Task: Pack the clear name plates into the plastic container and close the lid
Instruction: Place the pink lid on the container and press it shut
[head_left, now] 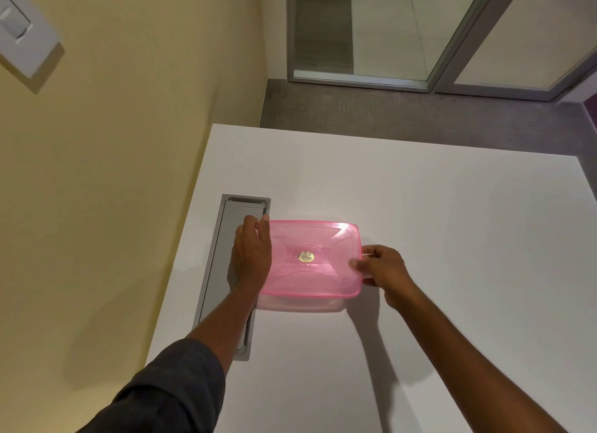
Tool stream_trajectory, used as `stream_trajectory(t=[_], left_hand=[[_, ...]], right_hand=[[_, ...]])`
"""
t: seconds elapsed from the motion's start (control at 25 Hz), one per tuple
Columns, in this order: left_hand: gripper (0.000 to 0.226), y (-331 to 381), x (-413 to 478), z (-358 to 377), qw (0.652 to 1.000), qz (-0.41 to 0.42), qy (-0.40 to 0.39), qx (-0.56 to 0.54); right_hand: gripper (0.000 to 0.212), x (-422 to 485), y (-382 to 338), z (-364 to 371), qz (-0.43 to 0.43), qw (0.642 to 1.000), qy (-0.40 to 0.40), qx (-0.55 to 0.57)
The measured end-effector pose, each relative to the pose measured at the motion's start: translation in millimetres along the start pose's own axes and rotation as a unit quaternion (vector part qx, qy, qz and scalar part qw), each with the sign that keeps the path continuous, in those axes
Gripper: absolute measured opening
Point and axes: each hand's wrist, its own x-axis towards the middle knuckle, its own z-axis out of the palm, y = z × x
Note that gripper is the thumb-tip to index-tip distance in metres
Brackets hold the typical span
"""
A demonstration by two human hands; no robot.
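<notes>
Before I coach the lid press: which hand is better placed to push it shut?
Probably the right hand: its thumb already lies on top of the pink lid at the right edge. The left hand only flanks the container's left side.

Pink translucent lid atop clear container; flat on table.

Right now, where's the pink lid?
Head view, centre: the pink lid sits on the clear container, between the left hand and right hand, beside the grey cable tray.
</notes>
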Motion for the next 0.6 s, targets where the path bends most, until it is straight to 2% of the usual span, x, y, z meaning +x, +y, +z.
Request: stream_trajectory(t=[0.16,0.44,0.6], left_hand=[[0.037,-2,1,3,1.0,0.007,0.005,0.0],[0.037,-2,1,5,1.0,0.014,0.009,-0.004],[0.038,-1,1,6,1.0,0.001,0.009,0.003]], right_hand=[[0.029,33,-41,9,-0.046,0.999,0.026,-0.003],[0.026,64,-48,8,-0.008,0.999,0.026,-0.028],[0.023,68,-42,9,0.001,1.0,0.018,0.0]])
